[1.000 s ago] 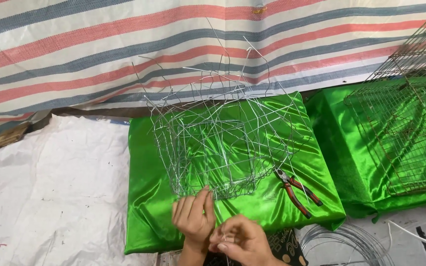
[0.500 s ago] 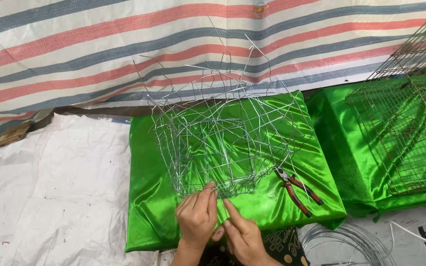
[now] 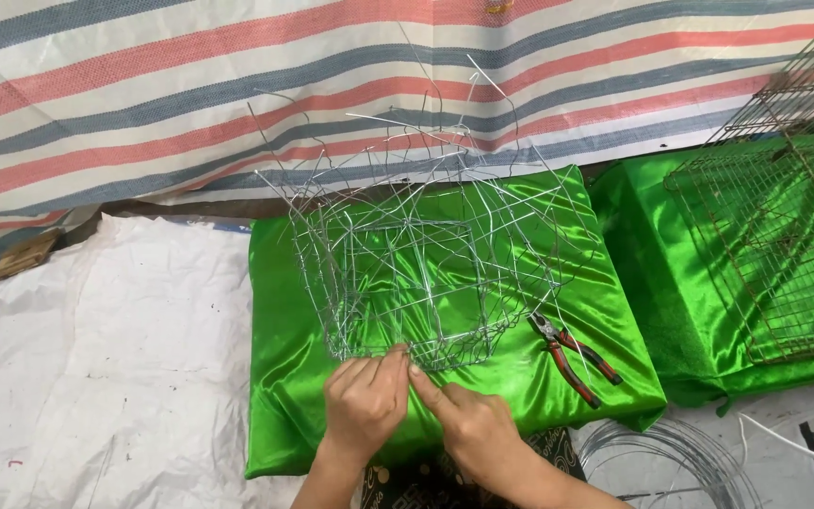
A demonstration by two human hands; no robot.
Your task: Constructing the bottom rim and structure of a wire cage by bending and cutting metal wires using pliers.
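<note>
A half-woven basket of thin silver wire stands on a shiny green cloth that covers a block. Loose wire ends stick up from its far side. My left hand pinches the basket's near bottom edge with the fingertips. My right hand lies beside it, forefinger stretched to the same spot on the wire edge. Red-handled pliers lie on the green cloth just right of the basket, apart from both hands.
A rusty wire-mesh cage sits on a second green-covered block at the right. A coil of silver wire lies on the floor at the bottom right. White sheeting covers the left; a striped tarp hangs behind.
Both hands have moved up from the near edge of the cloth to the basket's bottom edge, and the fingertips now meet on the wire.
</note>
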